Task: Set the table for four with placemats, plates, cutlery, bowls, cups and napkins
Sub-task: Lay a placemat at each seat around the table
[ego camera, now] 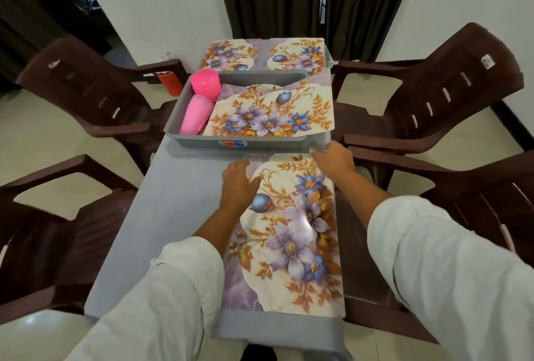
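Observation:
A floral placemat (291,239) lies flat on the near right part of the grey table (173,204). My left hand (238,184) presses on its far left corner with straight fingers. My right hand (332,158) rests at its far right corner, fingers extended. Behind it stands a grey bin (260,142) holding another floral placemat (274,113) and two stacks of pink cups (206,83) (195,115). Two more placemats (228,54) (297,54) lie side by side at the table's far end.
Four dark brown plastic chairs stand around the table, two on the left (86,92) (43,233) and two on the right (439,92) (462,210). A red object (170,81) sits by the far left chair. Dark curtains hang behind.

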